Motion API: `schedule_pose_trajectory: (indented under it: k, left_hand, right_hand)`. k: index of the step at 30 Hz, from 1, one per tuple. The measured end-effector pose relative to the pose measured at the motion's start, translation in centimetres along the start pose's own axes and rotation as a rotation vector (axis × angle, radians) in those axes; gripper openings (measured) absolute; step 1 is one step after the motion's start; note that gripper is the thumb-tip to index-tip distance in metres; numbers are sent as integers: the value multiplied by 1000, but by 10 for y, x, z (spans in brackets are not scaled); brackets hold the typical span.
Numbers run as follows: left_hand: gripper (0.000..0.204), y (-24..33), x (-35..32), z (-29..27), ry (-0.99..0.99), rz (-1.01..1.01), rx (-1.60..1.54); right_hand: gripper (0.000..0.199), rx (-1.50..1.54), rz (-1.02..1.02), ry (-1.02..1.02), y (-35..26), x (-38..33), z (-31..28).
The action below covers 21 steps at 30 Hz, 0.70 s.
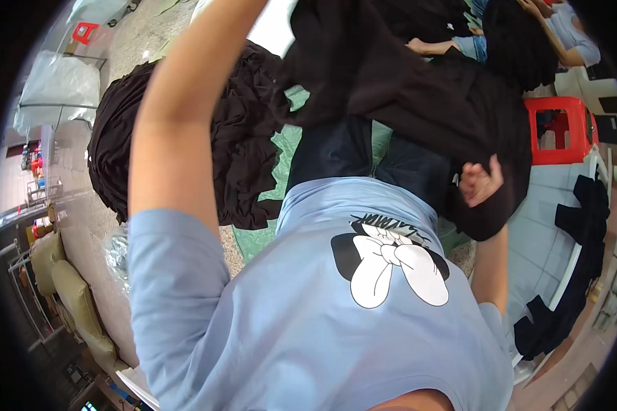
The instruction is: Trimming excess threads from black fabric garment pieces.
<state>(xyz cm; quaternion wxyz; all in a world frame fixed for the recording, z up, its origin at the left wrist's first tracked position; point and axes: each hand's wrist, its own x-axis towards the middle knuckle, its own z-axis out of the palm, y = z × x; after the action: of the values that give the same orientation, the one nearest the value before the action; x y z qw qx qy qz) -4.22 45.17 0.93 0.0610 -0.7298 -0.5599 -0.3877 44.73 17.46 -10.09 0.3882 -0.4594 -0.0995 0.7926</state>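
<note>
From my end: blk cloth (404, 82) spreads across the wearer's legs (329, 154), covering part of the R forearm (491, 267). Blk heap (243, 137) sits just L of them; red stool (555, 105) to the R. R hand (480, 183), blurry, half-curled by the cloth, can't tell if gripping. L hand's out of view, grip unknown.

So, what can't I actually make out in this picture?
All in the head view:
- Left hand: cut off by the top edge; only the left arm shows.
- Right hand: its fingers are blurred, so their grip is unclear; black cloth hides the wrist.
- That cloth's full shape: hidden by its own folds and the top edge.
- Co-worker at upper right: partly cut off by the dark fisheye rim.
</note>
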Motion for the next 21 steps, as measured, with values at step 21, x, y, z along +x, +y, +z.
schedule_pose_trajectory:
  k: [21]
  left_hand:
    - [20, 91, -187, 28, 17, -370, -623]
  right_hand:
    - [60, -191, -497, -82, -60, 19, -16]
